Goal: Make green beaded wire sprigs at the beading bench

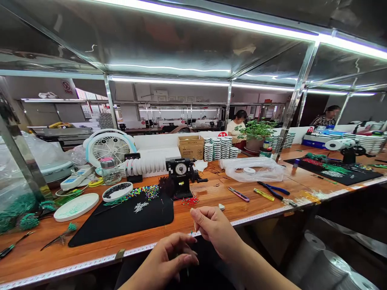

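Both hands are held close together at the front edge of the wooden table. My right hand (213, 227) has its fingers curled and thumb pressed against them; a tiny green bit shows beside the fingertips, but what they pinch is too small to name. Lower and to the left, my left hand (173, 257) is bent with thumb and fingers near each other, and something thin and greenish shows faintly below it. Beyond them lies a black mat (121, 221) with multicoloured beads (148, 192) and small silvery pieces (140, 207). Behind the mat stands a black winding machine (181, 173) carrying white spools (146, 166).
Pliers (273, 189), a yellow-handled tool (264, 194) and a pink cutter (238, 194) lie to the right. A white dish (76, 207), a bead bowl (117, 192) and a fan (111, 148) are at left. A measuring tape (256, 216) lines the edge. Two people sit beyond.
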`<state>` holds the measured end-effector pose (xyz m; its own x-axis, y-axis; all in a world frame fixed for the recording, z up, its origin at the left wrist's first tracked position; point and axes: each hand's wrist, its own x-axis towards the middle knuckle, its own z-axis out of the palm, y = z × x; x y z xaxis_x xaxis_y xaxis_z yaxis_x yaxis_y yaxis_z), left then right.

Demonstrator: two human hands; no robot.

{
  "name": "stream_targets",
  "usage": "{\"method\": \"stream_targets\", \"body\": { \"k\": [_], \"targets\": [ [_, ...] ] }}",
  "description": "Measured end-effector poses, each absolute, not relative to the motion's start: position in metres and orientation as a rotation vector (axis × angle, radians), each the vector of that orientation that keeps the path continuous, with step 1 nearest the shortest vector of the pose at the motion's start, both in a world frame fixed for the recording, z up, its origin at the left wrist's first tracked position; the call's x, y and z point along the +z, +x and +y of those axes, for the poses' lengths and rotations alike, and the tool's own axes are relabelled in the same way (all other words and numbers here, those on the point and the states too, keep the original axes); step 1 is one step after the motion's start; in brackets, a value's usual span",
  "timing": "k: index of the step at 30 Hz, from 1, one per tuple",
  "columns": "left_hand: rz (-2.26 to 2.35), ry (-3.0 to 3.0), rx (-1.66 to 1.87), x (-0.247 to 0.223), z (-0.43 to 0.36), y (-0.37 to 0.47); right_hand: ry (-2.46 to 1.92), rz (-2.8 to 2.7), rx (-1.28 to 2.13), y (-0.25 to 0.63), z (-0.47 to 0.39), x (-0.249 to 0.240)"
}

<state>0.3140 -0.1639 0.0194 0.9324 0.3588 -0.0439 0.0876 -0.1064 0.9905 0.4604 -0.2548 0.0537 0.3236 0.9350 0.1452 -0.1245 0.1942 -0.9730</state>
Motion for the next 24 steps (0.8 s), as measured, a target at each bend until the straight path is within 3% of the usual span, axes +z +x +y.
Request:
{"method": "stream_targets", "body": {
  "k": [4,13,24],
  "targets": [
    [0.289,1.526,0.281,0.032,-0.166,0.319,-1.253,-1.058,0.908,0.458,-0.254,0.049],
    [0.297,1.562,0.193,0.023,-0.16,0.317,-0.841,-0.731,1.061,0.468,-0.256,0.051],
    [0.393,1.481,0.165,0.026,-0.156,0.307,-0.846,-0.611,1.031,0.475,-0.253,0.039]
  ]
}}
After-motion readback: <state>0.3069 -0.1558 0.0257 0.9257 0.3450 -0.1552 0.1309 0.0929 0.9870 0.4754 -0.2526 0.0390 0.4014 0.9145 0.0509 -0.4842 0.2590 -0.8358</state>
